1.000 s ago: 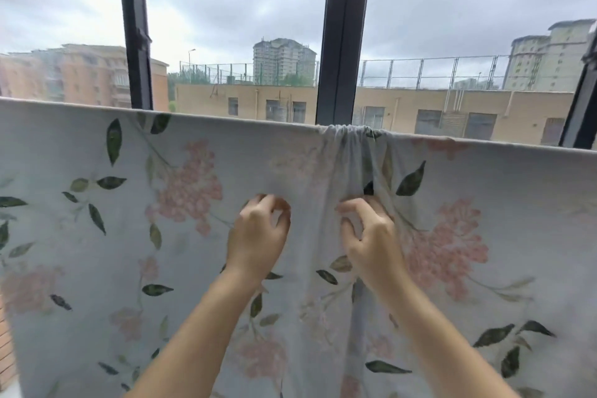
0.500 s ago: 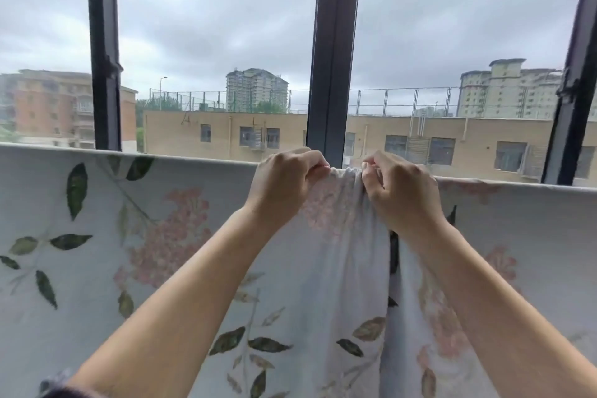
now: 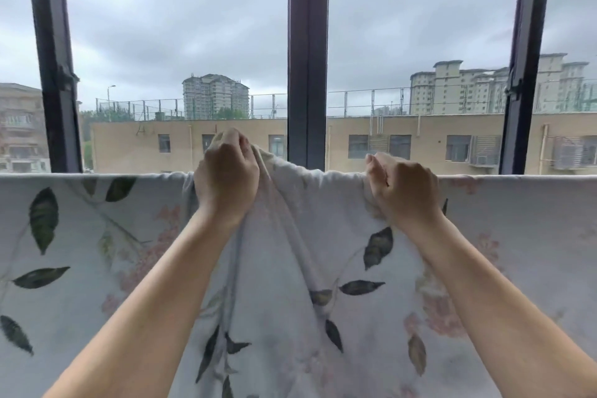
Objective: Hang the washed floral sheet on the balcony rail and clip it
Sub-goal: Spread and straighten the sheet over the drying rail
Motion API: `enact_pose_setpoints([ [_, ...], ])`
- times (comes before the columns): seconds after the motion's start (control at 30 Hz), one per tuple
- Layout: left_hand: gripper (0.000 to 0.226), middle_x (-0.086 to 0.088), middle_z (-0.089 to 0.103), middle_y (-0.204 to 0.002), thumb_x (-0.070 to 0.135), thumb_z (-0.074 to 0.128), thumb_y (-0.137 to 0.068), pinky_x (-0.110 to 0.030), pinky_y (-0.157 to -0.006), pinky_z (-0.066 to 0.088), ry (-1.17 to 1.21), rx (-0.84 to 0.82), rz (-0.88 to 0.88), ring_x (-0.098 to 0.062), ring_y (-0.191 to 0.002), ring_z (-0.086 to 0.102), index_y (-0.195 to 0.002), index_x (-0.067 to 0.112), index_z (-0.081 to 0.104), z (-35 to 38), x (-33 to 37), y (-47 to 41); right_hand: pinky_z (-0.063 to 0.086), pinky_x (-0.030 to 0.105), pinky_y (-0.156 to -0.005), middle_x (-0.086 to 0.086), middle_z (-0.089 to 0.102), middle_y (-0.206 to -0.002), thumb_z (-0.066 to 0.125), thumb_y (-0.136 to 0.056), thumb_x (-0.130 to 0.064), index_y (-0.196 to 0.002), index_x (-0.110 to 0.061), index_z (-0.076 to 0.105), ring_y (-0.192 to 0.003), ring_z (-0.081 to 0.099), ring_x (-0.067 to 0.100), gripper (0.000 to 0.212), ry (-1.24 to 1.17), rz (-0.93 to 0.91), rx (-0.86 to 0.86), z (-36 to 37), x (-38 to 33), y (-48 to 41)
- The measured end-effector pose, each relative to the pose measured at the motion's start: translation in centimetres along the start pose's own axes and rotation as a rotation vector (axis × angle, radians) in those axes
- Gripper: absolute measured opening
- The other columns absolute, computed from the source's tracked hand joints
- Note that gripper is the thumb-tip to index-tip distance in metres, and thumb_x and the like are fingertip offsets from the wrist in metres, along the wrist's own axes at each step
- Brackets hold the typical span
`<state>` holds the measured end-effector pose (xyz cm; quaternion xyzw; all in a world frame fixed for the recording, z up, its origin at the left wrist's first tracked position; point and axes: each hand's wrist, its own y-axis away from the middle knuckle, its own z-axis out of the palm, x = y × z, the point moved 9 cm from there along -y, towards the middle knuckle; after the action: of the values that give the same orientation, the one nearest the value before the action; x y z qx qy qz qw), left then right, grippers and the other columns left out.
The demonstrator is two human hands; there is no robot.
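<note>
Pale fabric printed with pink blossoms and dark leaves, the floral sheet (image 3: 97, 236) is hanging across the whole view, its top edge running level below the dark window posts (image 3: 307, 58); whatever is carrying it is hidden under the cloth. The left hand (image 3: 226, 181) is pinching a bunch of the top edge and holding it above that line. The right hand (image 3: 405, 192), fingers curled, is gripping the top fold nearby, creases fanning down between both hands.

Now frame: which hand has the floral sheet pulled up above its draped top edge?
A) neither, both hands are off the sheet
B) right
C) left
C: the left hand pinches a bunch of the floral sheet up above the line of its top edge, while the right hand grips the sheet at edge level.
</note>
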<state>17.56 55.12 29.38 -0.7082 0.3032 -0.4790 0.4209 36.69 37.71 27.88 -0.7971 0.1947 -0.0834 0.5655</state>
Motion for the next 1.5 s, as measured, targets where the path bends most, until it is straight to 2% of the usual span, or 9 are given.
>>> enact_pose_setpoints([
  [0.13,0.020,-0.002,0.062,-0.104,0.031,0.047,-0.093,-0.035,-0.080,0.046,0.019,-0.277,0.243,-0.022,-0.090,0.058,-0.097,0.016,0.061,3.1,4.8,2.2,0.031,0.027,-0.056,0.008,0.064,-0.065,0.027,-0.091,-0.036,-0.077,-0.009,0.063,-0.057,0.055,0.025,0.048,-0.082,0.028,0.034,-0.3,0.1,-0.1],
  [0.23,0.025,0.005,0.067,-0.096,0.042,0.053,-0.090,-0.031,-0.075,0.041,0.012,-0.390,0.437,-0.018,-0.086,0.061,-0.097,0.023,0.066,5.2,8.8,4.6,0.043,0.024,-0.060,0.001,0.067,-0.079,0.031,-0.094,-0.029,-0.086,-0.007,0.065,-0.069,0.060,0.019,0.041,-0.264,0.056,0.000,-0.7,1.0,-0.6],
  [0.3,0.021,0.004,0.070,-0.086,0.040,0.057,-0.088,-0.030,-0.069,0.044,0.063,-0.389,0.414,-0.019,-0.080,0.063,-0.092,0.023,0.069,5.5,9.2,4.7,0.042,0.016,-0.064,-0.003,0.064,-0.087,0.037,-0.097,-0.018,-0.093,-0.006,0.065,-0.076,0.059,0.015,0.030,-0.295,0.064,-0.038,-1.3,1.9,-0.6],
  [0.43,0.010,0.001,0.065,-0.070,0.024,0.061,-0.088,-0.031,-0.061,0.046,0.137,-0.333,0.344,-0.021,-0.069,0.061,-0.081,0.019,0.067,5.4,8.6,3.9,0.039,0.030,-0.075,0.008,0.070,-0.087,0.033,-0.096,-0.029,-0.089,-0.008,0.066,-0.079,0.060,0.026,0.040,-0.088,0.053,-0.116,-1.5,3.9,0.3],
  [0.6,0.019,0.002,0.055,-0.071,0.009,0.052,-0.091,-0.022,-0.059,0.027,0.327,-0.043,0.130,-0.016,-0.064,0.047,-0.074,0.017,0.051,3.1,6.0,3.3,0.027,0.033,-0.052,0.010,0.056,-0.060,0.034,-0.101,-0.029,-0.063,-0.007,0.048,-0.058,0.050,0.026,0.046,-0.056,0.107,-0.153,-1.6,5.1,0.8],
  [0.7,0.017,0.001,0.057,-0.074,0.014,0.048,-0.092,-0.028,-0.060,0.035,0.315,0.015,0.092,-0.019,-0.064,0.050,-0.075,0.015,0.051,2.6,5.9,4.2,0.031,0.030,-0.050,0.008,0.051,-0.054,0.036,-0.100,-0.028,-0.060,-0.009,0.042,-0.053,0.047,0.023,0.045,-0.111,0.085,-0.133,-1.8,4.9,0.8],
  [1.0,0.044,0.002,0.064,-0.080,0.049,0.028,-0.093,-0.038,-0.080,0.034,-0.236,-0.227,0.378,-0.024,-0.082,0.059,-0.078,0.019,0.057,4.6,6.3,5.5,0.032,0.035,-0.094,-0.005,0.070,-0.099,0.049,-0.096,-0.032,-0.103,-0.020,0.065,-0.094,0.061,0.018,0.022,-0.110,-0.090,-0.194,-1.8,4.2,1.7],
  [1.27,0.039,0.004,0.062,-0.103,0.042,0.031,-0.094,-0.039,-0.094,0.033,-0.235,-0.212,0.403,-0.023,-0.101,0.054,-0.109,0.021,0.060,2.7,4.7,6.6,0.025,0.035,-0.100,-0.002,0.064,-0.113,0.051,-0.094,-0.032,-0.118,-0.018,0.059,-0.108,0.052,0.022,0.029,-0.143,-0.196,-0.230,-0.4,-0.3,2.2],
  [1.5,0.036,0.000,0.065,-0.110,0.036,0.034,-0.095,-0.049,-0.104,0.027,-0.259,-0.157,0.226,-0.024,-0.103,0.058,-0.110,0.018,0.062,-2.8,-2.0,3.7,0.023,0.039,-0.108,-0.001,0.060,-0.120,0.051,-0.093,-0.026,-0.123,-0.018,0.057,-0.113,0.051,0.020,0.031,-0.267,-0.210,-0.247,1.4,-8.1,2.0],
])
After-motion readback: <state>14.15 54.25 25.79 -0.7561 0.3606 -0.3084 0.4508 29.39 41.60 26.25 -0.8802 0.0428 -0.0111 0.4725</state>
